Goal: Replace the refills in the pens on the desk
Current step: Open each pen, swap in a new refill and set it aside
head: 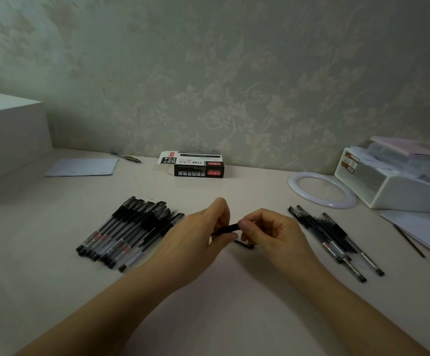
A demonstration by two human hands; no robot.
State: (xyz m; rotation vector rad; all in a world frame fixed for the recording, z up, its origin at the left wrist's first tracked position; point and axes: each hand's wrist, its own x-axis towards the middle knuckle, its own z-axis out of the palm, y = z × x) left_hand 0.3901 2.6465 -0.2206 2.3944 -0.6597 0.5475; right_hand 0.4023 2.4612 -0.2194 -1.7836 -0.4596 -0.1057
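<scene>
Both of my hands meet over the middle of the desk on one black pen (226, 229). My left hand (203, 235) grips its left part, with most of the pen hidden behind the fingers. My right hand (270, 233) pinches the pen's right end between thumb and fingers. A small dark piece (244, 244) lies on the desk just under my right hand. A pile of several black capped pens (129, 231) lies to the left. A smaller group of pens (334, 240) lies to the right.
A black and white pen box (195, 164) lies open by the wall. A loose pen (127, 157) and a paper sheet (82, 167) are at the back left beside a white box (8, 129). A white ring (321, 190), a white organiser (398, 181) and papers (424, 227) fill the right.
</scene>
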